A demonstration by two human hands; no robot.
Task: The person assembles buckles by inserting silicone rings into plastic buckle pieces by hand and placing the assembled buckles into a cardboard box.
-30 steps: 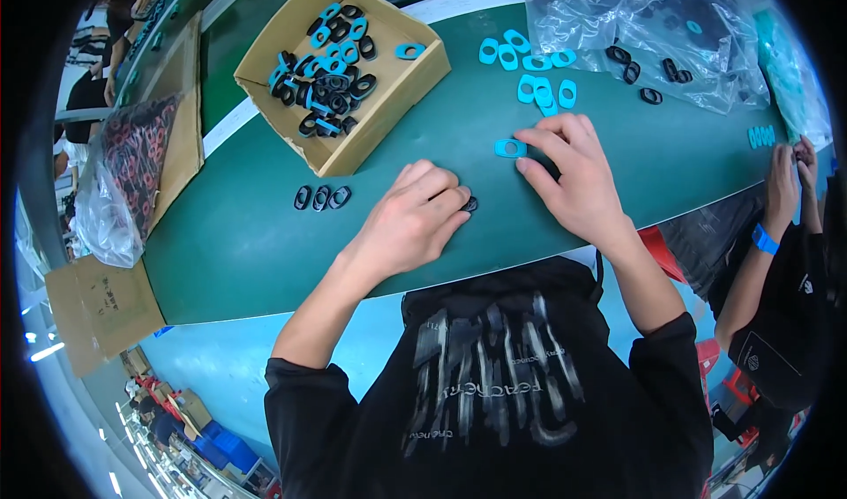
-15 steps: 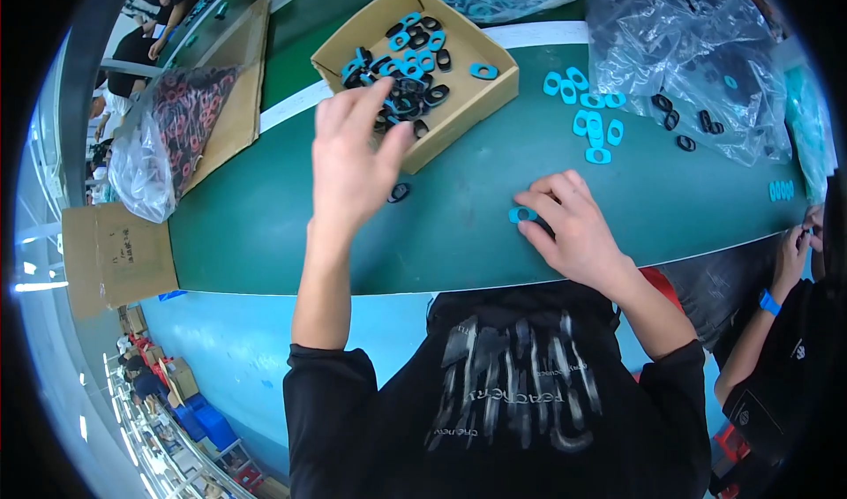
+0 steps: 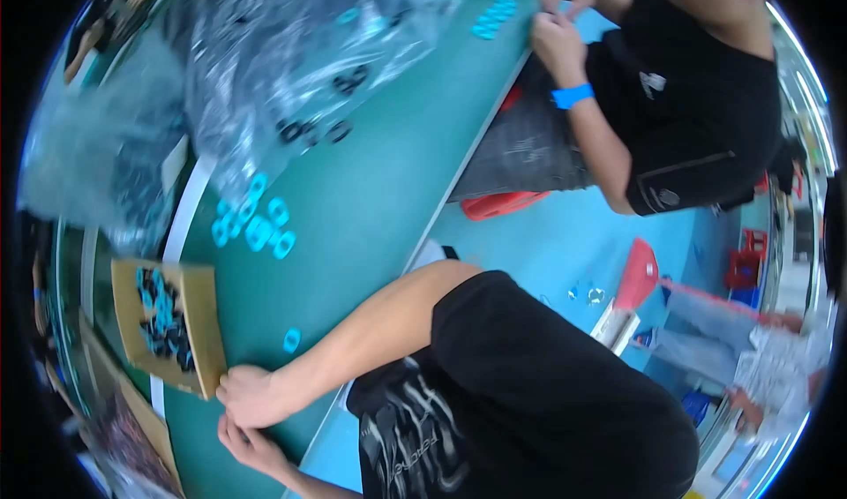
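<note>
My right hand (image 3: 256, 396) is closed beside the near corner of a cardboard box (image 3: 203, 327), its fingers bent and partly hidden. Just below it, my left hand (image 3: 250, 446) has curled fingers close to the right hand's. Whatever lies between the fingers is too hidden to make out. Many small oval ring pieces (image 3: 161, 318), black and turquoise, fill the box. A single turquoise ring piece (image 3: 292, 339) lies on the green table (image 3: 353, 225) beside my right forearm.
Several turquoise ring pieces (image 3: 258, 232) lie loose beyond the box. A clear plastic bag (image 3: 291, 49) spreads over the table, black rings (image 3: 313, 133) at its edge. A co-worker's hands (image 3: 560, 27) work farther along, near a turquoise row (image 3: 494, 17). A red dustpan (image 3: 639, 274) stands on the floor.
The view has swung round to the right and tilted. My left hand has left the box's inside, and both hands are now close together at its corner. The turquoise ring by my right fingers lies apart.
</note>
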